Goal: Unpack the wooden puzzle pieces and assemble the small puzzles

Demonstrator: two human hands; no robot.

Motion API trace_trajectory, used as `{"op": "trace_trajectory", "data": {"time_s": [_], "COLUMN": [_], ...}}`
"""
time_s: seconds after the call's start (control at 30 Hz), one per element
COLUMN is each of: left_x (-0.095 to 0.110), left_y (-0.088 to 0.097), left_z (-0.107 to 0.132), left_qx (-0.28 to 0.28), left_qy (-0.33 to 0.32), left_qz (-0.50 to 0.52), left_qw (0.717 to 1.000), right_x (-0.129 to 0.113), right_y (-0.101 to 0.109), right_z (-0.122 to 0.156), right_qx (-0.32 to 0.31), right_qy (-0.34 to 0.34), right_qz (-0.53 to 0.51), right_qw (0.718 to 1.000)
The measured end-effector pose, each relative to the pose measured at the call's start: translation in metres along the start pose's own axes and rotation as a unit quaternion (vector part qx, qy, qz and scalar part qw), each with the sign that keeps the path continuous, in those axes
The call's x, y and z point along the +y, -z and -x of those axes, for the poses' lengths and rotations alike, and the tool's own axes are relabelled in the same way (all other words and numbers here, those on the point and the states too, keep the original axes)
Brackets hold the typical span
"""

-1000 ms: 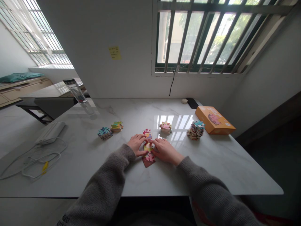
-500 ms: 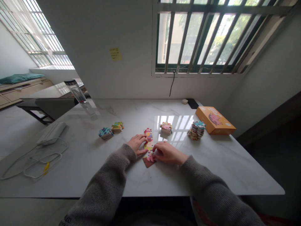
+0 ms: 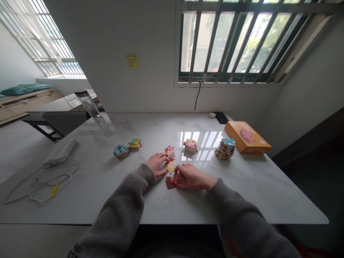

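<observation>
A short column of joined puzzle pieces (image 3: 170,161) lies on the white marble table (image 3: 134,193) in front of me. My left hand (image 3: 156,164) rests flat beside its left edge, fingers stretched onto the pieces. My right hand (image 3: 192,177) is curled, its fingertips pinched on the pink bottom piece (image 3: 172,180) at the column's near end. Small stacks of loose pieces stand around: two at the left (image 3: 121,151) (image 3: 134,144), one (image 3: 190,144) just beyond the column, and a taller stack (image 3: 225,148) at the right.
An orange puzzle box (image 3: 247,137) lies at the right, by the wall. A clear water bottle (image 3: 91,109) stands at the back left. A white power strip (image 3: 60,150) with its coiled cable (image 3: 40,181) lies at the left edge. A dark phone (image 3: 221,117) sits by the wall.
My right hand has slid nearer to me along the column and closed on the pink bottom piece. My left hand has hardly moved.
</observation>
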State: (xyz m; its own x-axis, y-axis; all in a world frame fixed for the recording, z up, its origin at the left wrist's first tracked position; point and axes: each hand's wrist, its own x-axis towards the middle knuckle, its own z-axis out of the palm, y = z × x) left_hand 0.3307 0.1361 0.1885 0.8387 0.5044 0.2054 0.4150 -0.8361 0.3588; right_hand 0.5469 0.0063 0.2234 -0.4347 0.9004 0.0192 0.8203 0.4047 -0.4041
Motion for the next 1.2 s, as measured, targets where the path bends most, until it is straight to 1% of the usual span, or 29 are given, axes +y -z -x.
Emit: {"op": "trace_trajectory", "data": {"time_s": [0.2, 0.67, 0.77, 0.83, 0.87, 0.97, 1.03, 1.1, 1.2], "left_x": [-0.003, -0.002, 0.001, 0.003, 0.004, 0.005, 0.006, 0.007, 0.012], "left_y": [-0.002, -0.005, -0.006, -0.005, -0.005, -0.004, -0.005, -0.008, -0.016], "left_z": [-0.001, -0.002, -0.003, -0.003, -0.003, -0.002, -0.002, -0.003, -0.008], "left_qx": [-0.006, 0.009, 0.008, 0.005, 0.005, 0.011, 0.011, 0.019, 0.048], "left_qy": [0.007, 0.008, 0.014, 0.014, 0.014, 0.015, 0.017, 0.022, 0.030], "left_qz": [0.001, -0.011, -0.022, -0.026, -0.026, -0.027, -0.028, -0.032, -0.044], "left_qw": [1.000, 1.000, 1.000, 1.000, 1.000, 0.999, 0.999, 0.999, 0.997], "right_x": [0.001, -0.004, -0.003, 0.001, 0.004, 0.020, 0.034, 0.047, 0.063], "right_y": [-0.006, -0.012, -0.012, -0.011, -0.009, 0.000, 0.008, 0.015, 0.019], "right_z": [-0.005, -0.004, -0.004, -0.006, -0.007, -0.010, -0.012, -0.012, -0.012], "right_qx": [0.031, 0.044, 0.059, 0.098, 0.135, 0.283, 0.359, 0.397, 0.407], "right_qy": [-0.018, -0.012, 0.006, 0.020, 0.022, 0.005, -0.008, -0.028, -0.072], "right_qz": [0.007, 0.023, 0.011, -0.023, -0.039, -0.051, -0.026, 0.006, 0.040], "right_qw": [0.999, 0.999, 0.998, 0.995, 0.990, 0.958, 0.933, 0.918, 0.910]}}
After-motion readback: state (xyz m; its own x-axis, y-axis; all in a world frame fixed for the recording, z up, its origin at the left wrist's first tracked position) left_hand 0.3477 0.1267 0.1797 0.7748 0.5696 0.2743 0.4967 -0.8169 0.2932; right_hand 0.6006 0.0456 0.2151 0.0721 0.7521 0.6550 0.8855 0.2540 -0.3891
